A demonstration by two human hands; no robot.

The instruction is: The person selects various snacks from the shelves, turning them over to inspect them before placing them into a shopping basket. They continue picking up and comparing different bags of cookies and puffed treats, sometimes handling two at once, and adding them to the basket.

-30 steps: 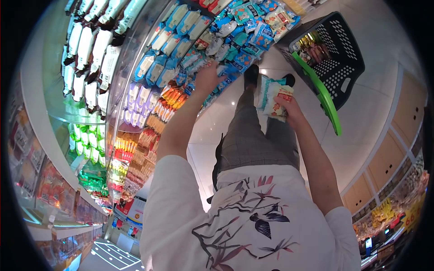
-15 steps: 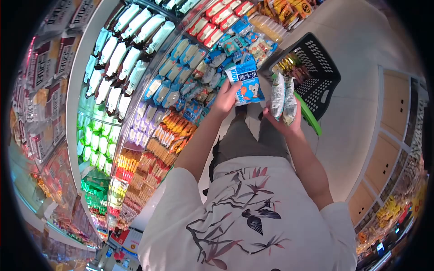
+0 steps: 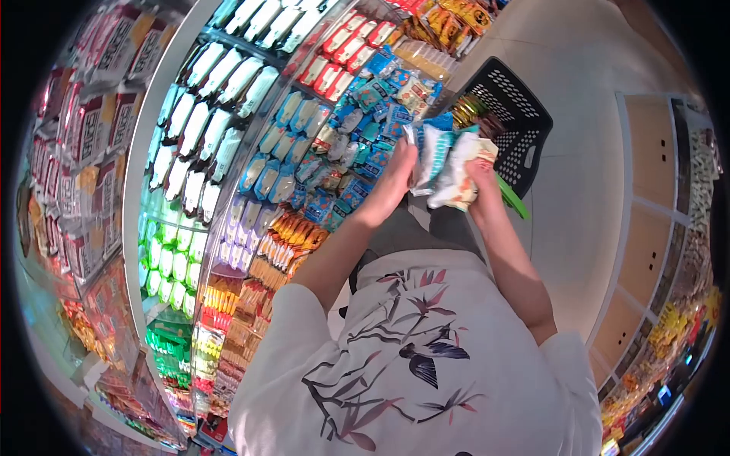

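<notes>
Several small snack packets are bunched side by side between my two hands, in front of my waist. My left hand presses against the left side of the bunch, at a white and blue packet. On the right, my right hand is closed on a cream-coloured packet. Just beyond the packets, a black perforated basket with a green handle holds packaged items. Part of the basket is hidden behind the packets and my right hand.
Slanted shelves on the left hold white packets, blue packets, red packets and green packets. A wooden-fronted cabinet stands on the right, with pale floor beside it.
My hands have come together. The blue packet in my left hand has turned and now stands against the packets in my right hand. The view has shifted slightly.
</notes>
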